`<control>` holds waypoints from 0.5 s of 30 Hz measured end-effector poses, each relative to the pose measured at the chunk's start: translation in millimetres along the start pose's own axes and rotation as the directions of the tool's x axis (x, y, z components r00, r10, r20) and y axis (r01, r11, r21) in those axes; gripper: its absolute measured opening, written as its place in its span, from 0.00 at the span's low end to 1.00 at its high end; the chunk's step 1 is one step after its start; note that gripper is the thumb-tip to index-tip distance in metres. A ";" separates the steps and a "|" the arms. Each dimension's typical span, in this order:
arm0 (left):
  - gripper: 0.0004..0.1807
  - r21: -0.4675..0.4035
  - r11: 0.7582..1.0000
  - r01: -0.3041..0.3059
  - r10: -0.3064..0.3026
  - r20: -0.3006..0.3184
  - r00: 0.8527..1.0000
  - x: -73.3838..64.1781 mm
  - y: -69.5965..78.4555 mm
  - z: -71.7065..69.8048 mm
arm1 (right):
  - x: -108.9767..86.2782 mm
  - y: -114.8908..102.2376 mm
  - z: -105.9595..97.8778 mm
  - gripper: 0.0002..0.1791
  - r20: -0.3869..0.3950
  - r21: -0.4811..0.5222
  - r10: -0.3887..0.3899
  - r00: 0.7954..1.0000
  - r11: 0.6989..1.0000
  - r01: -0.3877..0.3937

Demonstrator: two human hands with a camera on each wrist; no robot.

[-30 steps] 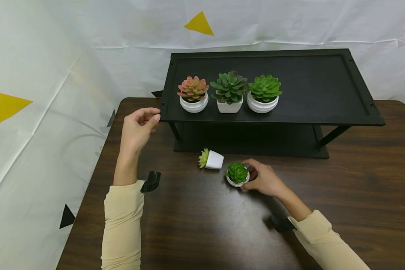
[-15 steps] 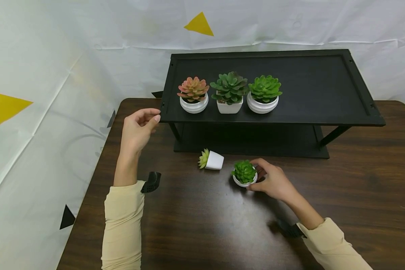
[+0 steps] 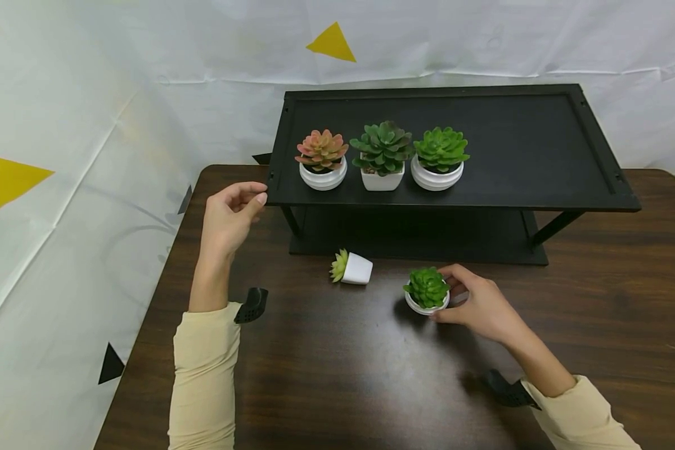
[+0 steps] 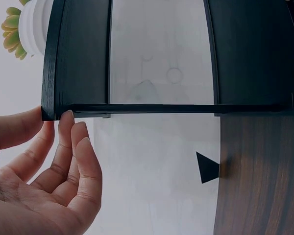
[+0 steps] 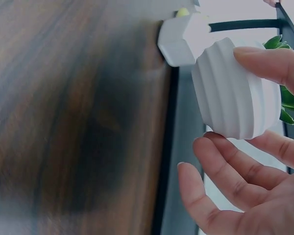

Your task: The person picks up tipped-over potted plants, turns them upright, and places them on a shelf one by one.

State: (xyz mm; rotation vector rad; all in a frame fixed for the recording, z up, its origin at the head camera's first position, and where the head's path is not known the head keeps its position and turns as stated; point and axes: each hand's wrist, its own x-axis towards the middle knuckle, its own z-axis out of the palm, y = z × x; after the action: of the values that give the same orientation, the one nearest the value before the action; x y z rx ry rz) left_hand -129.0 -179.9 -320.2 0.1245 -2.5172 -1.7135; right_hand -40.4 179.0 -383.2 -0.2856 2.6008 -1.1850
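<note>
My right hand (image 3: 486, 306) holds a small green succulent in a ribbed white pot (image 5: 235, 88), thumb on one side and fingers on the other. The pot is upright and raised off the table, with its shadow below. My left hand (image 3: 227, 219) pinches the front left corner of a black two-tier shelf (image 3: 529, 144) between thumb and fingertips. A small yellow-green succulent in a white pot (image 3: 357, 269) lies on its side before the shelf. On the top tier stand a pink succulent (image 3: 322, 153), a dark green one (image 3: 384, 150) and a bright green one (image 3: 441, 153).
The shelf's lower tier (image 3: 422, 234) lies under the top board, with slanted legs (image 3: 557, 227) at its ends. Brown wooden table (image 3: 326, 375) extends in front and to both sides. A white sheet wall (image 3: 214, 50) stands behind and at the left.
My right hand has moved to the right and toward me, carrying the potted succulent up and away from the tipped pot. The left hand stays at the shelf corner.
</note>
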 end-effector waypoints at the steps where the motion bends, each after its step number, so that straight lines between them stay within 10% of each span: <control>1: 0.13 0.000 1.000 0.000 0.000 0.000 1.000 -0.1 0.0 0.2 | -1.5 -0.4 -2.8 0.33 -0.001 0.001 0.002 1.000 1.000 -0.002; 15: 0.13 0.001 1.000 -0.003 0.003 -0.002 1.000 0.0 -0.4 0.3 | -16.4 -12.3 -47.3 0.36 -0.029 -0.085 -0.011 1.000 0.996 0.009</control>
State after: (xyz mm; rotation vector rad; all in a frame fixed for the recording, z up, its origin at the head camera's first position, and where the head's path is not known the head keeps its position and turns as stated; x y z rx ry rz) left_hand -129.0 -179.7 -320.7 0.1225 -2.5151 -1.7106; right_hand -39.3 209.1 -341.5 -0.3007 2.6825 -1.0907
